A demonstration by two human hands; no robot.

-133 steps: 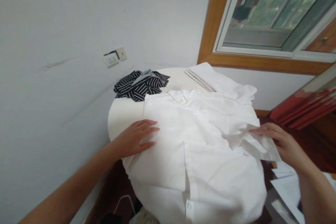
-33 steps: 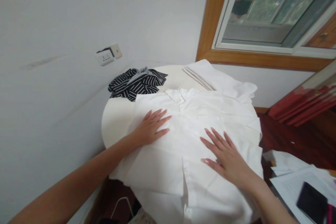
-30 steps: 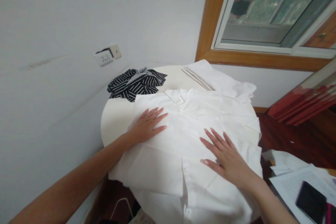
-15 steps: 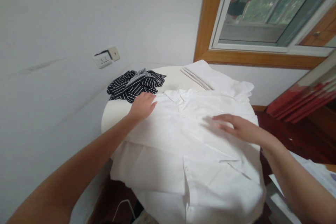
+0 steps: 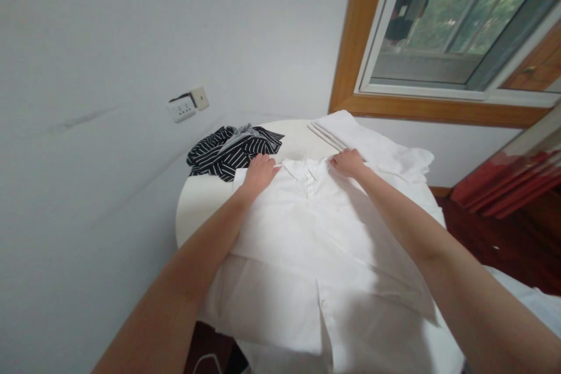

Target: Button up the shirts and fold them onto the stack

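Observation:
A white button-up shirt (image 5: pixel 302 228) lies spread over a round table, its collar at the far end and its lower part hanging over the near edge. My left hand (image 5: pixel 261 174) is closed on the far edge of the shirt, left of the collar, with its fingertips partly hidden. On the collar's other side, my right hand (image 5: pixel 347 162) pinches the shirt's shoulder edge. Just beyond my left hand sits a bunched black-and-white striped garment (image 5: pixel 232 149). A folded white cloth (image 5: pixel 377 140) lies past my right hand.
The round cream table (image 5: pixel 197 204) stands close to the wall (image 5: pixel 109 187), which has a socket (image 5: pixel 182 108). A wood-framed window (image 5: pixel 438 112) is behind it. A red-and-white curtain (image 5: pixel 495 181) hangs at the right, and white material (image 5: pixel 521 292) shows at lower right.
My right hand has moved from above the shirt's middle to the far shoulder edge beside the collar and closed there. My left hand has curled its fingers at the left shoulder. The view has shifted slightly.

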